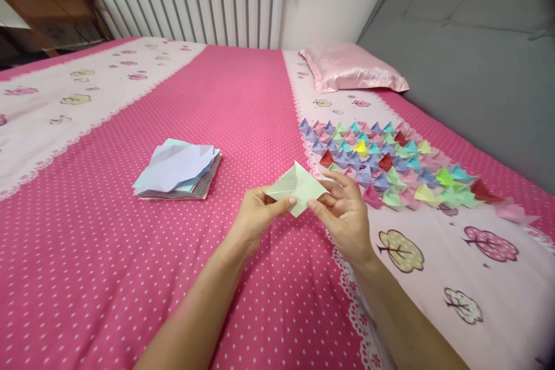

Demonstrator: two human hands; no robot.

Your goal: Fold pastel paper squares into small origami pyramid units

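Observation:
Between my two hands is a small sheet of pale green paper (299, 186), turned so one corner points away from me and creased across its middle. My left hand (260, 211) pinches its left side, thumb on top and fingers underneath. On the opposite side, my right hand (344, 208) grips the lower right edge between thumb and fingers. To the left lies a stack of coloured paper (180, 167) with a lilac sheet on top. Rows of folded paper boats (381, 162) in many colours stand to the right, close beyond my right hand.
Everything rests on a bed with a pink dotted cover (243, 110). A pink pillow (353, 66) lies at the far right, against a grey headboard (468, 52). A white radiator (195, 0) stands behind the bed, and a wooden table (52, 11) is at the far left.

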